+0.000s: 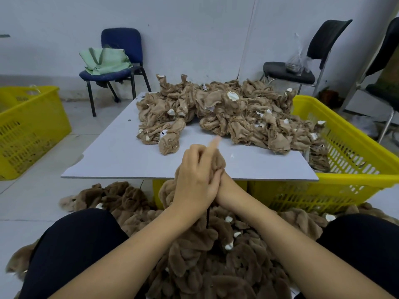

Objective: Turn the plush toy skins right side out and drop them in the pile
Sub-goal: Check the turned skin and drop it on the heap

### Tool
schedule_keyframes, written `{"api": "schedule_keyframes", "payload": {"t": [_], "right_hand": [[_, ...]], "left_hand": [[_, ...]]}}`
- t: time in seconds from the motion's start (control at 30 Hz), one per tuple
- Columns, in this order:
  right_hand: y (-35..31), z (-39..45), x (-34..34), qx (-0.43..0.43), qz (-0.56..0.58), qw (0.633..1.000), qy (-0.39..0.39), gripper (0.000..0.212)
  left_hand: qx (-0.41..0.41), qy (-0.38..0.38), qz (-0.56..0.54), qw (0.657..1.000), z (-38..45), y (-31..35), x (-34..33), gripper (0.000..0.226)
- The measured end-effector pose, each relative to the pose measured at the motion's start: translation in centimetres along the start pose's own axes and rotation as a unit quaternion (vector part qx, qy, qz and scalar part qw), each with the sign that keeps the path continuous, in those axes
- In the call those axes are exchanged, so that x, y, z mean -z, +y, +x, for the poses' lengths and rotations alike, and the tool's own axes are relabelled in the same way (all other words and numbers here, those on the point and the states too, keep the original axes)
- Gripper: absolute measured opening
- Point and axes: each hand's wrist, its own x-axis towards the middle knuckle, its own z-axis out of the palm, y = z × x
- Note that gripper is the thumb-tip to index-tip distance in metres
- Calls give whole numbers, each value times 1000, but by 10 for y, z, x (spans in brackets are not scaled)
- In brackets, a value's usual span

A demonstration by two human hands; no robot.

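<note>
My left hand (194, 180) grips a brown furry plush toy skin (217, 164) just in front of the table's near edge. My right hand (224, 186) is pushed in under the left hand and into the skin, so only its wrist shows and its fingers are hidden. A blurred fingertip pokes up above the skin. A heap of tan inside-out skins (216, 113) with white patches lies on the far half of the grey table (121, 156). The pile of fluffy right-side-out skins (205, 255) covers the floor between my knees.
One yellow basket (345, 147) stands at the table's right with skins spilling into it; another yellow basket (26, 130) is on the floor at left. Against the wall stand a blue chair (121, 37) with a green bag (103, 61) and a black chair (302, 74).
</note>
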Motion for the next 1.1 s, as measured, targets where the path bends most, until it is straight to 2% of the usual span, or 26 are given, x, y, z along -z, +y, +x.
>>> {"api": "schedule_keyframes", "payload": {"t": [0.03,0.1,0.17,0.2,0.27,0.4,0.47,0.6,0.7,0.77,0.9,1.03,1.1], "right_hand": [[0,0,0,-13,8,1000,2,34],[-2,0,5,-16,17,1000,-18,39],[-9,0,18,-67,14,996,-62,49],[-13,-1,24,-108,32,992,-64,48],[-16,-2,34,-142,43,989,-23,43],[-26,1,36,-101,94,989,57,40],[-31,1,35,-93,106,988,69,36],[-30,1,36,-101,60,990,78,26],[-19,-3,30,-110,-26,993,28,32],[-12,-7,26,-96,-73,993,4,35],[-9,-10,30,-50,-127,991,18,36],[-20,-9,28,-9,-105,992,72,41],[-21,-8,27,-10,-91,993,79,45]], "left_hand": [[38,-6,4,999,2,0,2,56],[127,-59,7,990,4,-8,2,44],[178,-134,-53,973,9,-13,6,37],[185,-156,-77,967,11,-15,7,36],[169,-150,-80,971,14,-14,9,38],[154,-91,-90,980,23,-7,12,57],[149,-97,-101,979,31,-4,18,57],[151,-145,-80,975,37,-6,16,55],[206,-189,-121,952,31,-13,9,62],[213,-196,-143,946,25,-15,6,59],[173,-135,-96,971,19,-10,6,57],[51,-10,-125,991,17,-9,8,23],[-2,20,-147,989,18,-10,8,17]]}}
